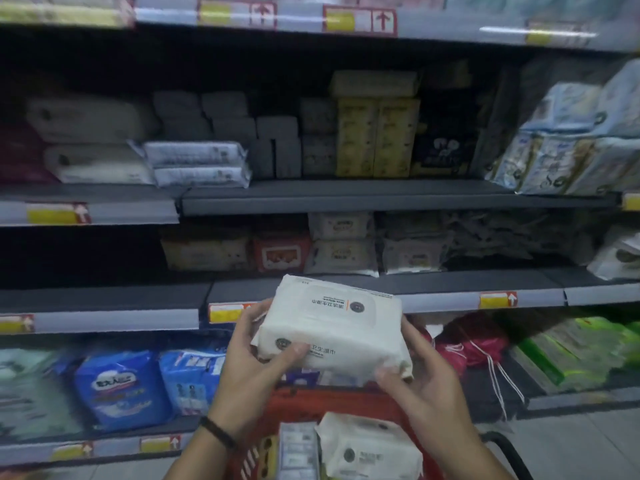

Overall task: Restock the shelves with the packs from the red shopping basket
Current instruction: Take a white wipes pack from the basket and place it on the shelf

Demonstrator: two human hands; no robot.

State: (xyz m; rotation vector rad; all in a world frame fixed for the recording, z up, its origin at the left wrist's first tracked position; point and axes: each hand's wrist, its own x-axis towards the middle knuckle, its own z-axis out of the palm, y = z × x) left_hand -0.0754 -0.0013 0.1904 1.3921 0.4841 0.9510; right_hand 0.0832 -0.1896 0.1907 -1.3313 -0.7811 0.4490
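Observation:
A white pack of wet wipes is held up in front of the shelves, at the level of the third shelf's edge. My left hand grips its left end, thumb across the front. My right hand holds its right end from below and behind. Below them stands the red shopping basket, which holds another white pack and a smaller pale pack.
Dark shelves fill the view. The middle shelf carries grey, yellow and white packs at the back, with bare room at its front. Similar wipe packs lie one shelf lower. Blue packs sit at lower left, green ones at lower right.

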